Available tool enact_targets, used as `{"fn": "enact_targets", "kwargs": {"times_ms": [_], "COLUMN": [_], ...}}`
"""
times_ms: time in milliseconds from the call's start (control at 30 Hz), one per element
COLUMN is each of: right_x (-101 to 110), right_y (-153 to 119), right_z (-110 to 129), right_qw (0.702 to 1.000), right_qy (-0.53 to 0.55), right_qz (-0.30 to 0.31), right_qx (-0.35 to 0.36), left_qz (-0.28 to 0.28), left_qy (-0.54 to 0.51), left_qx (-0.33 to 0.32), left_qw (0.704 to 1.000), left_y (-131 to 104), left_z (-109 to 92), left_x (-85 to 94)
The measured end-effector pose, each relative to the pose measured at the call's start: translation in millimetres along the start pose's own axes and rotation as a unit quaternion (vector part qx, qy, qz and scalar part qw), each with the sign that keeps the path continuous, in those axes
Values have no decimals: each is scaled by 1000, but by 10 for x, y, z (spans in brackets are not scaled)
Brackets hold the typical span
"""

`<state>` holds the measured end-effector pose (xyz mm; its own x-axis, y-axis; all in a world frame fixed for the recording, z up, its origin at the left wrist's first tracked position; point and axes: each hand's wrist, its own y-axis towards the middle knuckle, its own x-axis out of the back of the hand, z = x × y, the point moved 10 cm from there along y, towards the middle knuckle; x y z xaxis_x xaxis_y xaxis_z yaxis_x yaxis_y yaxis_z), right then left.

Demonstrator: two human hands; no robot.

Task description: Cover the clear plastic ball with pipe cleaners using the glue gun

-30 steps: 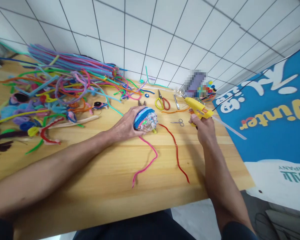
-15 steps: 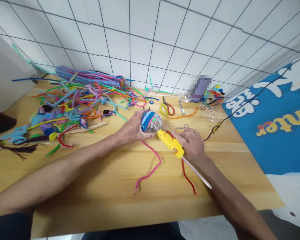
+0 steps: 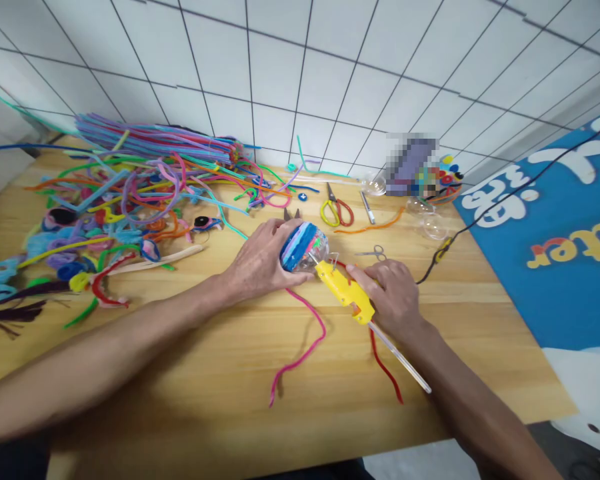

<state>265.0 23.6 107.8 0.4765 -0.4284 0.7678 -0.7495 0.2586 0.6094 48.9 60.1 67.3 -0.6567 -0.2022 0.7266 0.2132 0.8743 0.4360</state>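
Observation:
My left hand (image 3: 260, 257) is closed around a clear ball (image 3: 303, 247) partly wrapped in blue, purple and light stripes of pipe cleaner. A yellow hot glue gun (image 3: 344, 288) is gripped in my right hand (image 3: 394, 287), its nozzle pointing left at the ball's bare side. Whether the tip touches the ball I cannot tell. From the gun's rear sticks a long clear glue stick (image 3: 400, 360). Below the ball a pink pipe cleaner (image 3: 323, 327) lies curved on the table, and a red pipe cleaner (image 3: 383, 367) runs out from under the gun.
Loose pipe cleaners (image 3: 155, 187) and a thick bundle (image 3: 160, 140) cover the table's left side. Beyond my hands lie yellow-red scissors (image 3: 337, 208), a pen-like tool (image 3: 367, 208) and small scissors (image 3: 375, 252). Clear half-shells (image 3: 434, 227) sit back right, near a black cord (image 3: 480, 217).
The camera view has shifted slightly. The ball looks turned a little, with the blue stripes facing me more. Both hands keep their holds, and the nozzle stays at the ball.

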Motion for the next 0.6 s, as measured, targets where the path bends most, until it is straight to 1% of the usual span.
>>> {"fn": "enact_targets", "kwargs": {"times_ms": [67,233,367,600], "right_x": [-8,-18,21,-3], "right_y": [-13,-20,16,0], "right_z": [-8,22,46,49], "right_qw": [1000,1000,1000,1000], "right_qy": [9,25,8,12], "right_qz": [2,3,-10,10], "right_qx": [-6,-10,-8,-7], "left_qz": [-10,-2,-8,-3], "left_qy": [-6,-47,-57,-54], "left_qx": [-18,4,-1,0], "left_qw": [1000,999,998,999], "left_y": [-12,-41,-47,-49], "left_z": [-23,14,1,1], "left_x": [9,-35,-44,-53]}}
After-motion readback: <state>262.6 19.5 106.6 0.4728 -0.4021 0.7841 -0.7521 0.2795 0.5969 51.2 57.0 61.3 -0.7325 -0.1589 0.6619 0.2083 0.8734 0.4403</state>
